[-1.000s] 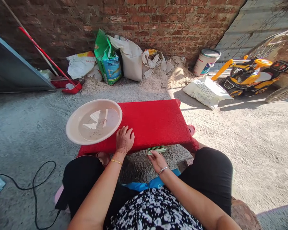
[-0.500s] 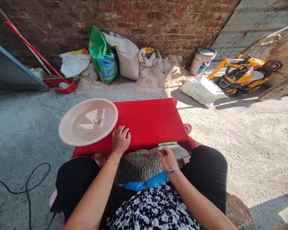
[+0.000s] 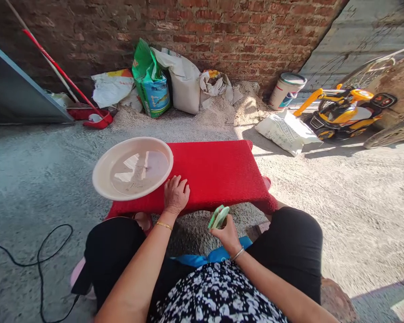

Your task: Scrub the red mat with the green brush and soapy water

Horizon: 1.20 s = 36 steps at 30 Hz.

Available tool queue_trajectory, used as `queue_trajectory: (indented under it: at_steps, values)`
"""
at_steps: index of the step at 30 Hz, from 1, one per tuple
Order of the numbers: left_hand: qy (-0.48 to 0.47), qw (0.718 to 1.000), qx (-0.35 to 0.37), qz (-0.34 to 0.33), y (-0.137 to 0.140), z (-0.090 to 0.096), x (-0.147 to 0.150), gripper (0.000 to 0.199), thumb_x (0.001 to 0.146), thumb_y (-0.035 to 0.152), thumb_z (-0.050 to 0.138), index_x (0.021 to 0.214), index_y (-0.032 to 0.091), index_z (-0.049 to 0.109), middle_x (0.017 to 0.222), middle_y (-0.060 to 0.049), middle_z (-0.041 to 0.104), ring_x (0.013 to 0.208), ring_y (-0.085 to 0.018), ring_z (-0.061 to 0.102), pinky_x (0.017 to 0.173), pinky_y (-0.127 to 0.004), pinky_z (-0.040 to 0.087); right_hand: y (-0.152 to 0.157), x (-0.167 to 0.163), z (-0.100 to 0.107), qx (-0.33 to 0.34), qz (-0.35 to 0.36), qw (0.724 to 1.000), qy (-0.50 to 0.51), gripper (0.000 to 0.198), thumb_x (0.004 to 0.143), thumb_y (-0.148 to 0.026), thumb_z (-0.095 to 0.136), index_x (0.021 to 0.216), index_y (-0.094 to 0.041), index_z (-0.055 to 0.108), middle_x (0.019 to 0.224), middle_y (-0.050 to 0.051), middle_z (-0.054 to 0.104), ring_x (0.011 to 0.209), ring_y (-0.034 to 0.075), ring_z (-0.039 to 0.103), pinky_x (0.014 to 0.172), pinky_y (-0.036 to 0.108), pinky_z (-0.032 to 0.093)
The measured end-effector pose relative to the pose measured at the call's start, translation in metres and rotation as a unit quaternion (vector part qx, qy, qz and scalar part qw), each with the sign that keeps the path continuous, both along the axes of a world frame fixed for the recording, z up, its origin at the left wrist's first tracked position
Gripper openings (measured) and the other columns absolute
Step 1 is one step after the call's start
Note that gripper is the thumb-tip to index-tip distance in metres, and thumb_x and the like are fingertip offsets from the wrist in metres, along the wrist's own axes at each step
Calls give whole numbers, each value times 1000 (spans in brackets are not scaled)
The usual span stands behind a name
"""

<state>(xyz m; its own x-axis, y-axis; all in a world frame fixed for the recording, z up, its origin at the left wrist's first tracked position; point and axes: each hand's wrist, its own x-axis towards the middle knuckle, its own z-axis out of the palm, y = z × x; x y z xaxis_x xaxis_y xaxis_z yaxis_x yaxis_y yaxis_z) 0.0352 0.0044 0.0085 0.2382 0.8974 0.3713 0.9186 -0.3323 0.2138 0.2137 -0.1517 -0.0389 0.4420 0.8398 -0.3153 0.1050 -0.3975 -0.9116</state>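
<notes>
My left hand (image 3: 176, 194) lies flat on the red cloth (image 3: 215, 170), fingers slightly apart, close to the rim of a pale basin. The cloth covers a low, bench-like surface in front of my knees. In my right hand (image 3: 226, 233) is a green scrub brush (image 3: 218, 217), gripped between thumb and fingers. The brush is tilted, off the cloth, just in front of its near edge. Water stands in the pale plastic basin (image 3: 99, 179), which rests on the left end of the cloth.
By the brick wall stand a green bag (image 3: 151, 85), a white sack (image 3: 185, 85) and a bucket (image 3: 286, 92). A red dustpan (image 3: 99, 120) is at the left. A yellow toy excavator (image 3: 353, 110) stands at the right. A black cable (image 3: 38, 255) loops over the floor.
My right hand has drawn the brush back from the cloth's near edge towards me and turned it from level to steeply tilted. My left hand stays on the cloth. The view has shifted slightly.
</notes>
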Motion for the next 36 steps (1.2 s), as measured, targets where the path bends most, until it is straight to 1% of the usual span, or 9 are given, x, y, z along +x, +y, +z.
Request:
queue_trajectory:
  at_steps: [4,7,10,14,18,22,26,31,36]
  values:
    - [-12,1000,-8,0,-1,0,1,32,90,28,46,110,16,68,128,-13,60,125,-29,49,107,-46,33,13,-8,15,156,140,898,-386,44,64,-36,69,101,-18,53,92,7,59,88,24,54,77,37,45]
    - [-18,1000,0,-4,-1,-2,0,32,90,28,45,109,17,68,127,-13,61,125,-29,49,107,-46,33,28,-2,13,211,179,809,-519,36,75,-39,62,101,-16,52,85,7,56,81,22,50,73,34,42]
    - [-26,1000,7,-6,-1,-4,0,31,90,28,45,108,17,68,126,-13,61,124,-29,50,107,-45,33,36,11,7,211,164,773,-575,33,80,-40,59,102,-16,52,83,6,54,79,22,48,71,33,39]
    - [-36,999,12,-8,-2,-5,-1,30,90,27,46,106,17,69,125,-13,62,123,-29,51,107,-46,33,32,41,1,164,113,785,-587,35,79,-43,59,102,-17,52,86,7,54,81,23,49,73,34,39]
    - [-41,999,15,-10,-1,-5,-1,29,89,27,47,106,17,69,124,-13,62,123,-29,51,106,-46,34,20,84,2,55,3,836,-546,46,73,-50,64,103,-17,53,92,9,56,89,26,52,79,37,41]
    - [-44,999,18,-9,1,-6,-1,29,89,26,47,105,18,69,123,-14,62,122,-30,51,105,-47,34,11,131,15,-67,-180,897,-399,59,58,-55,73,100,-17,54,95,11,59,89,29,56,75,40,44]
    - [-47,999,18,-11,1,-8,0,28,89,26,47,104,18,69,123,-14,62,122,-30,51,105,-48,35,6,145,34,-57,-293,913,-279,66,52,-56,76,100,-17,52,90,7,61,79,26,58,72,39,46]
    - [-71,997,3,-10,1,-6,-1,26,87,24,50,103,19,69,122,-13,62,122,-29,51,106,-48,35,9,89,33,73,-79,939,-326,67,61,-59,70,109,-17,50,96,7,61,84,23,58,76,37,47]
    - [-134,990,-29,-19,-5,12,-9,27,87,19,49,107,18,67,111,-10,66,110,-23,57,101,-39,43,23,10,29,176,203,846,-461,62,74,-49,63,122,-14,47,102,11,61,93,25,57,81,38,46]
